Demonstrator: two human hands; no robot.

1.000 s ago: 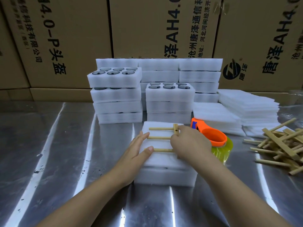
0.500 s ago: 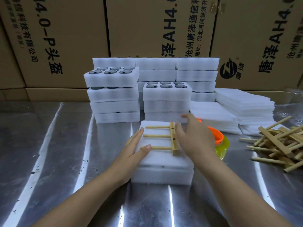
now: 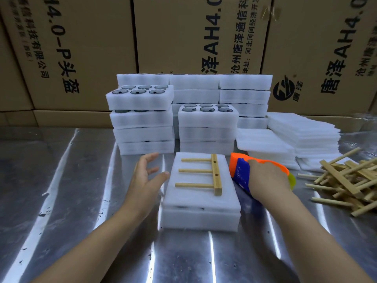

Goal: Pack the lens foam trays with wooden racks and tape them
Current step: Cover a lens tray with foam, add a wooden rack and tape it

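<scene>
A short stack of white foam trays (image 3: 201, 207) sits on the metal table in front of me. A wooden rack (image 3: 206, 176) with three pegs lies flat on its top. My left hand (image 3: 145, 176) hovers just left of the stack, fingers spread, touching nothing. My right hand (image 3: 265, 178) grips the orange and blue tape dispenser (image 3: 239, 168) right beside the stack; its yellowish tape roll (image 3: 292, 180) shows past my knuckles.
Stacks of foam trays with dark lenses (image 3: 140, 117) stand behind. Flat foam sheets (image 3: 302, 131) are piled at the right, with a heap of wooden racks (image 3: 346, 180) near the right edge. Cardboard boxes (image 3: 195, 33) wall the back. The steel table (image 3: 61, 190) spreads left.
My left hand has lifted off the foam stack and moved left. My right hand has left the rack and taken hold of the tape dispenser to the right.
</scene>
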